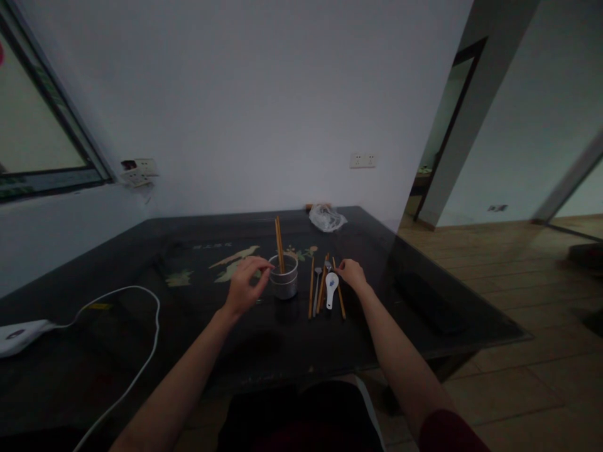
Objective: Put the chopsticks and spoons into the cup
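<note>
A metal cup [284, 285] stands on the dark table with a pair of wooden chopsticks [279, 245] upright in it. My left hand [245, 282] is at the cup's left rim, thumb and fingers apart, holding nothing. To the right of the cup lie several loose chopsticks [311, 289], a long-handled metal spoon [316, 292] and a white ceramic spoon [331, 289] with a blue mark. Another metal utensil's head shows just above the white spoon. My right hand [351, 273] has its fingertips closed at the upper end of the rightmost chopstick [340, 298].
A crumpled clear plastic bag [326, 218] lies at the table's back edge. On the left, a white power strip [21, 336] trails a white cable [157, 314]. A dark flat object [428, 304] rests on the right. The wall [264, 113] rises behind the table [188, 326].
</note>
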`<state>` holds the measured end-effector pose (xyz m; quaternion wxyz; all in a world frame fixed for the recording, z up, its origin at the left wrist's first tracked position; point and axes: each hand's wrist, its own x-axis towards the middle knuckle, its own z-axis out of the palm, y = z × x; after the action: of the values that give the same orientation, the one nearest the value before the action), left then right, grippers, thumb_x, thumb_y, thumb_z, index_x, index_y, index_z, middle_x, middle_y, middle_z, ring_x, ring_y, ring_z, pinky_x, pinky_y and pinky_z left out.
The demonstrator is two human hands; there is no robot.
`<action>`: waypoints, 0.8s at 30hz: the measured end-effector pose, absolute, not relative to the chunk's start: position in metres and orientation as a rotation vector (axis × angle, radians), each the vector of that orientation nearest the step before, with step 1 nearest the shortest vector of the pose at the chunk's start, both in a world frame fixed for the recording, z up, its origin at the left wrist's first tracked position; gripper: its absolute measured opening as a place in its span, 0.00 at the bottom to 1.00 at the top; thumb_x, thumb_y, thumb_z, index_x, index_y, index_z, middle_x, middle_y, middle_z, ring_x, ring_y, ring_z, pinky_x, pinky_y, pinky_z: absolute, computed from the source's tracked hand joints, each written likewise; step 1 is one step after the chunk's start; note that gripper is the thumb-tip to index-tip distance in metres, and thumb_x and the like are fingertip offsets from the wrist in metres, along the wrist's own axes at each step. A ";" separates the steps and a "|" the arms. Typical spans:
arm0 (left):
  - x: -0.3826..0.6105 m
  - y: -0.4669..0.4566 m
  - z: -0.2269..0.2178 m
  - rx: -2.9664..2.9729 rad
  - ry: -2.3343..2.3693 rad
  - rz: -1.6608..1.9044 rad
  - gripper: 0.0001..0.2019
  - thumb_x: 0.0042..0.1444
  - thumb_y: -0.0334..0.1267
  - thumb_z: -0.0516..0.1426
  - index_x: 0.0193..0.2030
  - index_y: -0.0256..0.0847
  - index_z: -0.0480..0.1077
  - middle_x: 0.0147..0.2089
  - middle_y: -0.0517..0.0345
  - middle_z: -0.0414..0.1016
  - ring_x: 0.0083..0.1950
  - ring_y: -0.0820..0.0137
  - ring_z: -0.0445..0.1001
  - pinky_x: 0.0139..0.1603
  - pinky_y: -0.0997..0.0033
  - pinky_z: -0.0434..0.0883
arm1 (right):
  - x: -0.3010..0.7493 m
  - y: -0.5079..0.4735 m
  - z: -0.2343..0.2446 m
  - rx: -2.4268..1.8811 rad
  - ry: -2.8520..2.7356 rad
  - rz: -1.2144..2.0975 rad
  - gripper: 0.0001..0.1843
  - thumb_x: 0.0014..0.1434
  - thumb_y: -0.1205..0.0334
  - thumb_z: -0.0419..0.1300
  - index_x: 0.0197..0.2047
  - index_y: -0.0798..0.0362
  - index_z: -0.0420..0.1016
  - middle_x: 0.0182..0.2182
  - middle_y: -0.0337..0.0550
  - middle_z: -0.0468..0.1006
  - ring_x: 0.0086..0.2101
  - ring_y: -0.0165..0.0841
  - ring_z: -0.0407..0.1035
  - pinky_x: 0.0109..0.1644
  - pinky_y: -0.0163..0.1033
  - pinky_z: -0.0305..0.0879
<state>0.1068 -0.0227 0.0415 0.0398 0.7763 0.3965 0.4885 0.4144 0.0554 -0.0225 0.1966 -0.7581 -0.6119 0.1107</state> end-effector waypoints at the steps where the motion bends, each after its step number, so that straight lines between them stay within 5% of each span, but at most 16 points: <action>1: 0.114 -0.030 0.042 2.444 1.157 1.406 0.10 0.58 0.42 0.52 0.36 0.41 0.72 0.39 0.53 0.75 0.46 0.64 0.72 0.54 0.61 0.65 | 0.414 0.055 -0.021 -2.128 -1.721 0.310 0.11 0.54 0.56 0.61 0.36 0.55 0.77 0.38 0.52 0.79 0.42 0.39 0.74 0.39 0.34 0.63; 8: 0.177 -0.066 0.038 2.546 1.045 0.427 0.12 0.59 0.42 0.50 0.38 0.42 0.73 0.32 0.55 0.76 0.32 0.69 0.73 0.35 0.73 0.66 | 0.417 0.049 -0.016 -2.174 -1.732 0.298 0.11 0.55 0.63 0.58 0.39 0.57 0.77 0.41 0.57 0.79 0.44 0.43 0.73 0.43 0.37 0.64; 17: 0.209 -0.047 0.018 2.503 1.593 0.219 0.15 0.60 0.43 0.47 0.40 0.39 0.71 0.36 0.42 0.76 0.38 0.54 0.76 0.38 0.60 0.68 | 0.421 0.047 -0.013 -2.233 -1.736 0.288 0.15 0.56 0.59 0.58 0.44 0.58 0.76 0.44 0.60 0.77 0.46 0.45 0.73 0.45 0.40 0.66; 24: 0.206 -0.042 0.007 2.468 1.687 0.162 0.15 0.61 0.43 0.47 0.42 0.39 0.70 0.39 0.40 0.76 0.42 0.53 0.76 0.42 0.58 0.68 | 0.416 0.043 -0.012 -2.272 -1.751 0.288 0.20 0.57 0.55 0.58 0.49 0.59 0.73 0.47 0.63 0.75 0.48 0.47 0.71 0.47 0.43 0.66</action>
<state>0.2062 -0.0421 0.0069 0.0740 0.8221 0.5619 0.0541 0.4161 0.0434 -0.0116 0.1293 -0.7815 -0.6023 0.0989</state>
